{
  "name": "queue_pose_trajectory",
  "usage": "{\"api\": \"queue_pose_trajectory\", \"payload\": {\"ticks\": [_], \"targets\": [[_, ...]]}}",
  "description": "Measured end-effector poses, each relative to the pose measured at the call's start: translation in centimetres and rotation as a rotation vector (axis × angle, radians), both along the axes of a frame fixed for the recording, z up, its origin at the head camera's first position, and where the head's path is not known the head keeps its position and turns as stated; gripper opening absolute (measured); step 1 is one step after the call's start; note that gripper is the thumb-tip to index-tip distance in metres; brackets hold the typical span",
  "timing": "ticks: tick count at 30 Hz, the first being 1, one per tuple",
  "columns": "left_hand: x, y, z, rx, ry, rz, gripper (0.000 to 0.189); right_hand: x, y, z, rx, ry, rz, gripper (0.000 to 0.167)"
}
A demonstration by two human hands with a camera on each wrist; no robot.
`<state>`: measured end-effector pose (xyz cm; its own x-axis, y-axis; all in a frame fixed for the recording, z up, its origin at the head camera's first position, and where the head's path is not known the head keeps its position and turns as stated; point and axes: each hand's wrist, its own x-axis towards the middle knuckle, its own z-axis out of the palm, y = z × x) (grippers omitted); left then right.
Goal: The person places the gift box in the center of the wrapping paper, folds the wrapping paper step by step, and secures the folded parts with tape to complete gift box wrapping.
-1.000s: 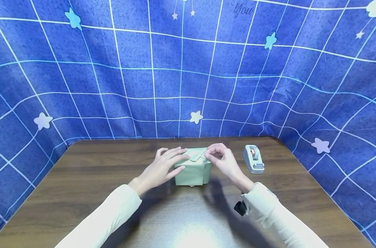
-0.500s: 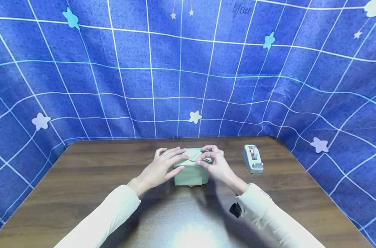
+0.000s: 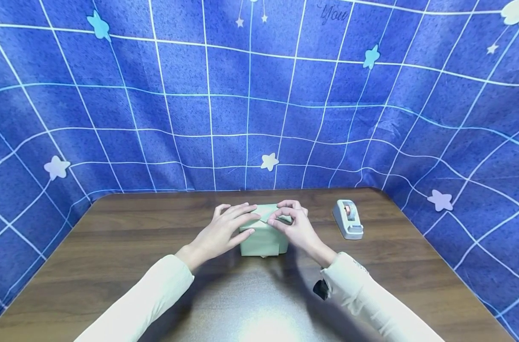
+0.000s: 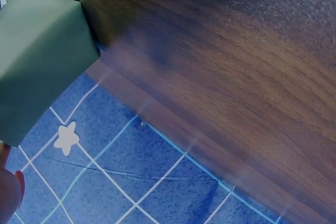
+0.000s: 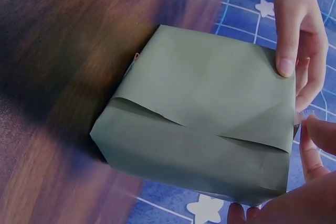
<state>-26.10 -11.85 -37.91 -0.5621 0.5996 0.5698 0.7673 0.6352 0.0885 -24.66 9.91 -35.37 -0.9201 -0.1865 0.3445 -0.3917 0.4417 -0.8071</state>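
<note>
A box wrapped in light green paper (image 3: 261,242) stands on the wooden table, its folded flaps on the top face. The left hand (image 3: 225,229) rests on the box's left side and top with its fingers spread and fairly straight. At the middle of the top, the right hand (image 3: 299,229) pinches a paper flap between thumb and forefinger, its other fingers reaching over the right edge. In the right wrist view, an overlapping paper seam crosses the box's side (image 5: 199,82); the left hand's thumb (image 5: 286,65) touches that side's edge. The pinched flap is mostly hidden.
A white tape dispenser (image 3: 349,221) with a roll in it stands on the table (image 3: 156,228) to the right of the box. Behind the table and at its sides hangs a blue curtain (image 3: 225,118) with a grid and stars.
The right hand has moved left from the top's right edge to its middle, bringing the paper flap over. The left hand has stayed on the box.
</note>
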Motion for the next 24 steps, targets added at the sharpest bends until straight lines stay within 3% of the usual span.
{"api": "queue_pose_trajectory", "payload": {"ticks": [7, 13, 24], "targets": [[0.0, 0.04, -0.02, -0.002, -0.02, 0.002, 0.036, -0.11, -0.07, -0.29, -0.044, -0.017, -0.014, 0.01], [0.09, 0.1, 0.03, 0.004, -0.023, 0.002, 0.036, -0.2, -0.29, -0.59, -0.087, 0.024, -0.031, 0.009], [0.06, 0.15, 0.08, 0.004, 0.012, -0.004, 0.036, -0.33, -0.89, -1.04, -0.096, 0.054, -0.103, 0.009]]}}
